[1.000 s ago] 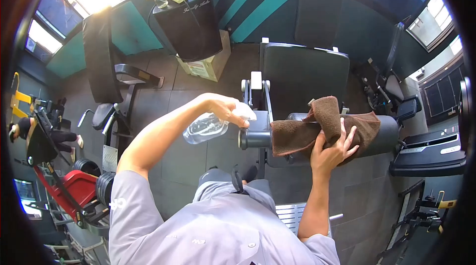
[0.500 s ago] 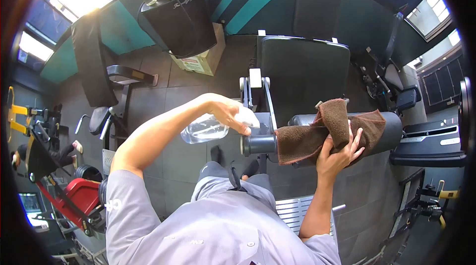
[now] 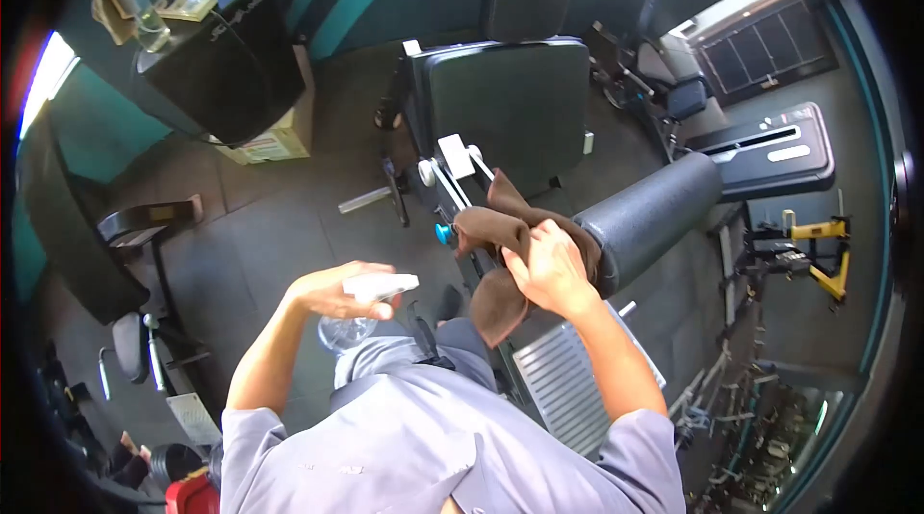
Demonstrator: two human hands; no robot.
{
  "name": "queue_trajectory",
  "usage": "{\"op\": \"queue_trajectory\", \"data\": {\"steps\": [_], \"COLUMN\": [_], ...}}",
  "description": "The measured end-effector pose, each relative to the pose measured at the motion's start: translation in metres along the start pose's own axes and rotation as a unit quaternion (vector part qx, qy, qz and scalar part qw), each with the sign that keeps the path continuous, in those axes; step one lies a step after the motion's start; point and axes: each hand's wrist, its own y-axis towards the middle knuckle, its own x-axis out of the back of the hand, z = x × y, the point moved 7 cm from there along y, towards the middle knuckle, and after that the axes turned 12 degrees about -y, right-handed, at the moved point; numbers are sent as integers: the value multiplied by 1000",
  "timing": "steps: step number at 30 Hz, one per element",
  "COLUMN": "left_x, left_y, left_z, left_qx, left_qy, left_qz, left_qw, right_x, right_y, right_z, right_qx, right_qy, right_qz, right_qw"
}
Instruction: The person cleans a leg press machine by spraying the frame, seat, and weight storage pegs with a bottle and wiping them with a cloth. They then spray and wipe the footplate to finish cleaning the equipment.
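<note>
My left hand (image 3: 330, 294) is closed around the neck of a clear spray bottle (image 3: 345, 332), its white spray head (image 3: 383, 285) pointing right. It is held above my lap, apart from the machine. My right hand (image 3: 551, 270) grips a bunched brown towel (image 3: 499, 228) and presses it at the inner end of a black padded roller (image 3: 659, 211). Towel folds hide the bar beneath and some of my fingertips. Left of the towel sticks out a blue knob (image 3: 444, 233).
Beyond the roller stands a black seat pad (image 3: 510, 110) on the machine's frame. A ridged metal footplate (image 3: 568, 374) lies below my right forearm. A black speaker (image 3: 217, 62) at upper left carries another spray bottle (image 3: 144, 18). Yellow-armed equipment (image 3: 818, 254) stands at right.
The view has turned right. My right hand has drawn the towel left along the roller, baring its pad. My left hand, with the spray bottle, has moved back toward my body.
</note>
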Motion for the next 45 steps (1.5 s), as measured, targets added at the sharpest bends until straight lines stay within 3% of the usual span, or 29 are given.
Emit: {"op": "queue_trajectory", "data": {"steps": [1,4,6,7,8,9,10,11,12,13,16,18,19,20,21,22,23,27,28,30,31,35,36,38,39,40,42,44,45], "left_x": [5,22,30,34,39,44,50,55,58,61,69,71,70,69,68,65,63,47,42,29,22,-12,-20,-38,-45,-53,-68,-82,-88], "left_y": [-14,-52,-77,-88,-97,-107,-116,-124,-132,-139,-151,-145,-140,-135,-129,-124,-121,-119,-123,-127,-128,-119,-115,-104,-103,-107,-112,-120,-120], "left_z": [16,47,62,66,72,81,83,84,85,86,99,99,98,96,95,94,90,72,72,74,82,90,87,64,57,52,40,31,29], "left_qx": [11,19,30,36,42,46,44,42,42,41,-2,13,18,21,27,32,38,48,49,51,53,92,74,57,27,19,-3,7,10], "left_qy": [-37,-111,-147,-161,-175,-182,-175,-169,-163,-174,-156,-127,-113,-97,-96,-95,-93,-113,-100,-74,-65,-41,-33,-12,15,12,10,26,36], "left_qz": [-10,-40,-62,-73,-85,-100,-110,-122,-133,-139,-149,-126,-115,-107,-95,-87,-82,-117,-129,-148,-157,-173,-182,-213,-214,-227,-254,-252,-244], "left_qw": [999,993,987,984,980,977,977,977,977,974,976,984,987,989,990,991,992,986,985,985,984,980,980,975,976,974,967,967,969], "right_x": [11,16,24,44,36,38,45,64,84,115,176,165,123,99,61,20,9,18,17,9,7,6,0,-14,-83,-148,-139,-55,-63], "right_y": [9,6,-26,-35,-43,-57,-74,-96,-121,-119,-136,-88,-97,-36,-13,-3,0,-20,-30,-32,-21,-73,-101,-151,-184,-218,-257,-241,-224], "right_z": [15,24,28,37,23,2,-27,-47,-63,-54,-39,0,-7,13,29,40,47,28,26,37,48,66,63,52,27,8,-7,-1,-3], "right_qx": [4,-8,-80,-74,-124,-236,-398,-477,-499,-462,-400,-383,-578,-353,-225,-204,-65,-123,-107,-158,-163,-98,-79,-139,-299,-445,-541,-476,-381], "right_qy": [-29,13,2,4,56,109,262,371,452,487,268,224,140,140,30,-76,-163,8,63,-27,-32,9,51,178,270,354,378,423,528], "right_qz": [-63,-14,65,19,52,37,85,-80,-266,-349,-476,-292,-146,-42,8,82,26,21,-48,-120,-87,-186,-235,-375,-291,-191,-313,-425,-455], "right_qw": [998,1000,995,997,989,965,875,793,690,654,736,847,790,924,974,972,984,992,991,980,982,978,967,899,868,800,683,644,607]}}
